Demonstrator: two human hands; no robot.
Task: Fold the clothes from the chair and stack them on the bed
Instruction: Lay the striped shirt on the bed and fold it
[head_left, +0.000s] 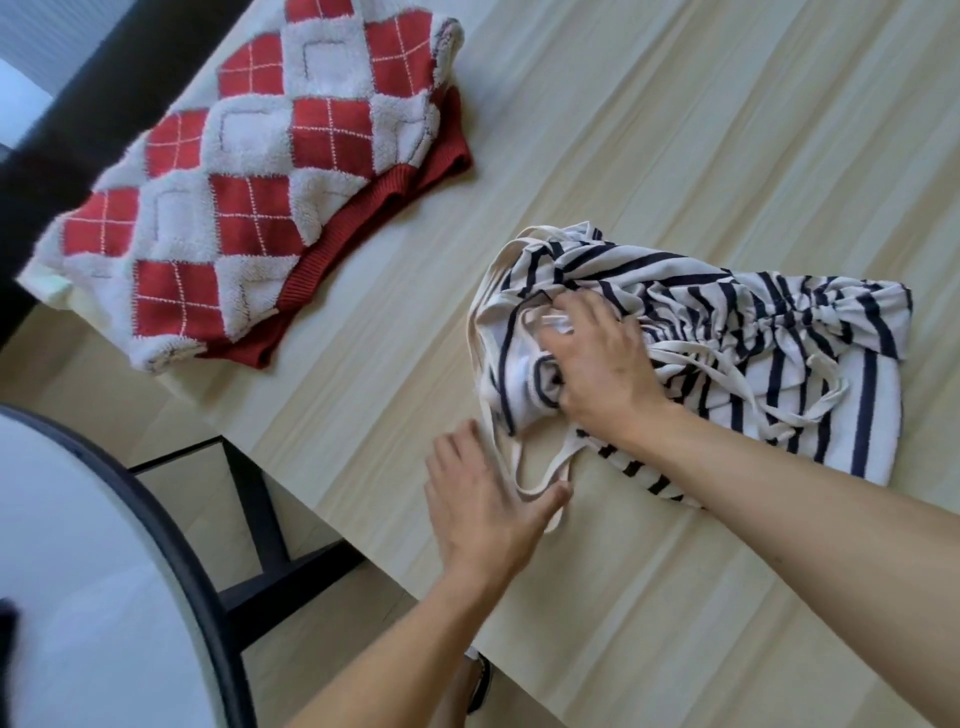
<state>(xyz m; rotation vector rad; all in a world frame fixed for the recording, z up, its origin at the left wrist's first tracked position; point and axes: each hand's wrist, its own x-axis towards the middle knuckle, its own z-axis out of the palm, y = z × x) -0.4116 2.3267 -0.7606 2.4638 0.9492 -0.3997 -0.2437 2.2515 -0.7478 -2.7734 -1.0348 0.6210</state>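
**Both hands at the striped top**

The striped top (727, 353) lies crumpled on the bed (675, 130), right of centre. My right hand (602, 364) reaches over it and grips the bunched neckline. My left hand (483, 499) lies flat and spread, nearer me, its thumb touching a strap (540, 470). A folded argyle sweater (249, 182) sits far left.

Single view, recorded from a head-worn wide-angle camera. The lens is pointed forward and steeply down onto the cream, faintly striped bed cover (675, 130), seen from close by. The frame is tilted, so the bed edge is seen running diagonally.

- **Bottom edge:** both forearms are seen entering here.
- **Centre:** the left hand (485, 501) and right hand (597, 364) are framed here, the right gripping the crumpled white, navy-striped top (810, 332).
- **Upper left:** the folded red-and-white diamond-patterned knitted sweater (249, 171) is caught here.
- **Lower left:** the white round table with a black rim (78, 545) is caught here.
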